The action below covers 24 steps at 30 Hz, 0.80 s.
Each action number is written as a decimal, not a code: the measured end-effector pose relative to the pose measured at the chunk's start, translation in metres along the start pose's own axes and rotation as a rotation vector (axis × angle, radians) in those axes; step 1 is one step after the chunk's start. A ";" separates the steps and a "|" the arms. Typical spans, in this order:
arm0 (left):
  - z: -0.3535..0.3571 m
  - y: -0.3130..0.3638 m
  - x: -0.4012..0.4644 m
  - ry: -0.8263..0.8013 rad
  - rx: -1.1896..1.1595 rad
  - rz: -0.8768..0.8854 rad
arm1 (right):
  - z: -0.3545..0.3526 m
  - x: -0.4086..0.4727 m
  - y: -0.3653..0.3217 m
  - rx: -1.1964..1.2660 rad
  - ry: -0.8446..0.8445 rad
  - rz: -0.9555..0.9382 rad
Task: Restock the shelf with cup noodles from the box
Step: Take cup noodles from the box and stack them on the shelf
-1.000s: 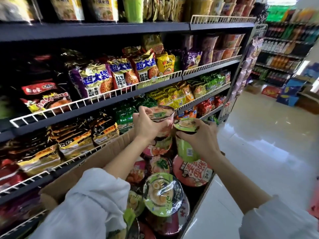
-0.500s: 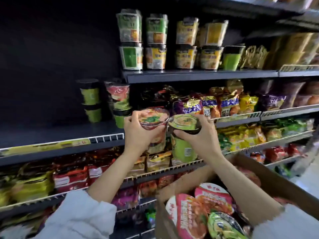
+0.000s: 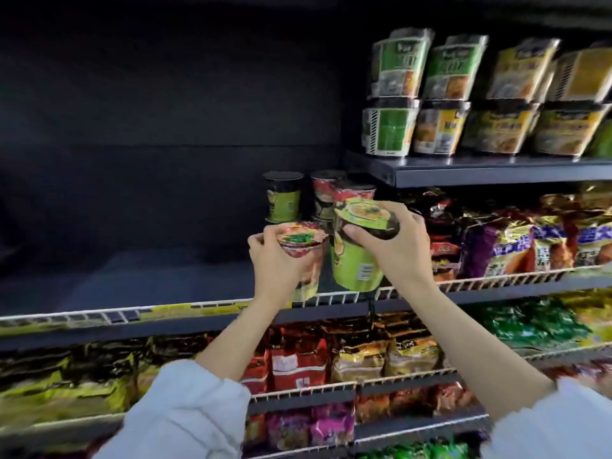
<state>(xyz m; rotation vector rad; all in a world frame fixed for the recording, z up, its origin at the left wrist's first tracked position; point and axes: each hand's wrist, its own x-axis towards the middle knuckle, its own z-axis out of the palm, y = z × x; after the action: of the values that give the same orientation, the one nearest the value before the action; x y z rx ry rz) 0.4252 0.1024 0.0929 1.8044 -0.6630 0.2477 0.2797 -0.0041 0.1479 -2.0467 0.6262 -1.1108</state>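
- My left hand (image 3: pixel 275 260) is gripping the red cup (image 3: pixel 303 250); my right hand (image 3: pixel 394 246) is gripping the green cup (image 3: pixel 356 260).
- I am thinking I should set them down flat beside the cups on the shelf (image 3: pixel 284 197), at mid-frame.

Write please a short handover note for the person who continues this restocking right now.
Left hand grips the red cup; right hand grips the green cup near its lid. Both cups are in the air above the wire rail, in front of the mostly bare dark shelf.
Done: a few cups stand at the shelf's back right.
Left: set both cups down beside those. The box is out of view.
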 end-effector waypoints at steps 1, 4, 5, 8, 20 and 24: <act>0.005 -0.007 0.011 0.007 0.008 -0.003 | 0.006 0.010 -0.001 0.005 0.008 -0.015; 0.026 -0.028 0.043 -0.027 0.048 -0.022 | 0.022 0.042 -0.001 0.022 0.033 -0.083; 0.034 -0.034 0.051 -0.060 0.059 -0.043 | 0.026 0.051 -0.002 0.022 0.035 -0.104; 0.054 -0.051 0.065 -0.163 0.118 -0.081 | 0.034 0.073 -0.004 0.023 0.025 -0.129; 0.079 -0.083 0.100 -0.334 0.100 -0.144 | 0.086 0.122 -0.003 -0.120 -0.053 -0.111; 0.080 -0.087 0.099 -0.342 0.010 -0.181 | 0.108 0.127 -0.002 -0.174 -0.097 -0.112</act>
<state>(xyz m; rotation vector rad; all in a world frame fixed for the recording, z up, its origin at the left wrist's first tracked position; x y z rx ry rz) 0.5413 0.0145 0.0434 1.9214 -0.7293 -0.1838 0.4370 -0.0525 0.1735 -2.2948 0.5835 -1.0442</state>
